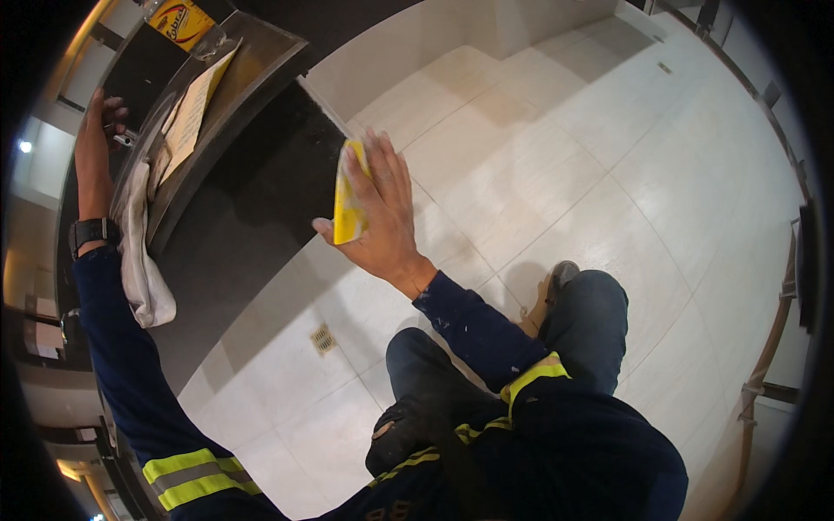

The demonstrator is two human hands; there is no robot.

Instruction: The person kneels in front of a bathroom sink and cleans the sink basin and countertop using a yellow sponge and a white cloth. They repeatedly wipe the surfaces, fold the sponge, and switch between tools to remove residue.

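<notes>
- In the head view, the right hand (387, 217) reaches out in front of the body, its fingers nearly straight and close together over a folded yellow sheet (347, 204), with the thumb at the sheet's lower left edge.
- The yellow sheet stands by the edge of the dark panel (252, 165); whether it touches the panel cannot be told.
- The left hand (100, 120) is at the upper left, beside the tabletop (269, 62), its fingers partly curled; whether they hold the small metallic thing (126, 137) next to them cannot be told.
- A dark watch (91, 233) circles the left wrist.
- A white cloth (143, 260) hangs beside the left forearm.
- A cream-coloured sheet (193, 117) lies tilted near the tabletop's edge, just below a clear bottle (181, 24) with a yellow label.
- Pale tiles cover the floor (539, 182), where a small square drain (323, 339) is set.
</notes>
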